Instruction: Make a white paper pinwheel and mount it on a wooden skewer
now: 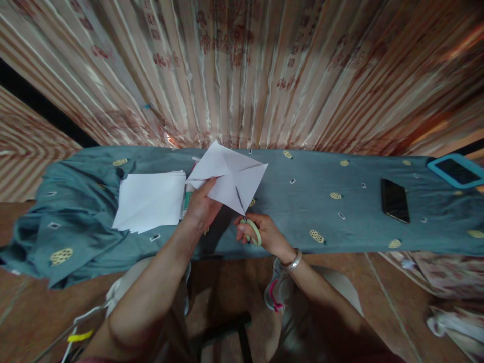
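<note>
My left hand (203,205) is closed on a square sheet of white paper (230,176), gripping it near its lower left side and holding it above the table. Cuts run inward from the corners of the sheet toward its middle. In my right hand (263,232) is a pair of scissors (254,233) with pale green handles. The blades are at the paper's lower corner, mostly hidden by the sheet and too small to make out. Left of my left hand lies a stack of white paper (149,201).
A long table under a blue-green cloth (363,222) printed with pineapples spans the view. At its right lie a black phone (395,200) and a blue-framed tablet (457,170). Something partly green (187,199) shows beside the paper stack. A pleated curtain (242,75) hangs behind the table.
</note>
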The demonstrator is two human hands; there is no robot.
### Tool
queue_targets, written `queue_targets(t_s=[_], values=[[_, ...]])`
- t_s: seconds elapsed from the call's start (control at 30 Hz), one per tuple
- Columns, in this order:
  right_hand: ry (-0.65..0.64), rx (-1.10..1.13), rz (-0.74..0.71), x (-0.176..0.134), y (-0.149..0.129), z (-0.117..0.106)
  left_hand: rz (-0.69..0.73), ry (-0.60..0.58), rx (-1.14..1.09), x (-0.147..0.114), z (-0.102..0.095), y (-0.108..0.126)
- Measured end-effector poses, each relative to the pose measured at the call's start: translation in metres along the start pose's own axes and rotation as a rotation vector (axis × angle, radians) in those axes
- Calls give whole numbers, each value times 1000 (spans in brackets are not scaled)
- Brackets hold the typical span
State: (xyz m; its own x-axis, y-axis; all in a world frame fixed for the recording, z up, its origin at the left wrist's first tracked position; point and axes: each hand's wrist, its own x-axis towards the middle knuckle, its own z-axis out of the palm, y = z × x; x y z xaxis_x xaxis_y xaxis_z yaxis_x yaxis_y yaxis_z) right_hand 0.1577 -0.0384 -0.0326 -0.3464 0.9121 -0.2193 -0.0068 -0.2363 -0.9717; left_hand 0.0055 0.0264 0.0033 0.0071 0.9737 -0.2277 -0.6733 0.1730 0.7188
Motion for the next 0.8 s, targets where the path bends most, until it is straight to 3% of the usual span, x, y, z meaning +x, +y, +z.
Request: queue_targets(t_s=[0.2,0.8], values=[[8,-26,-31,-2,-3,-2,-14,-55,44,0,-4,-8],[51,18,5,3,2,1,-34,-35,79,-2,-4,-3]])
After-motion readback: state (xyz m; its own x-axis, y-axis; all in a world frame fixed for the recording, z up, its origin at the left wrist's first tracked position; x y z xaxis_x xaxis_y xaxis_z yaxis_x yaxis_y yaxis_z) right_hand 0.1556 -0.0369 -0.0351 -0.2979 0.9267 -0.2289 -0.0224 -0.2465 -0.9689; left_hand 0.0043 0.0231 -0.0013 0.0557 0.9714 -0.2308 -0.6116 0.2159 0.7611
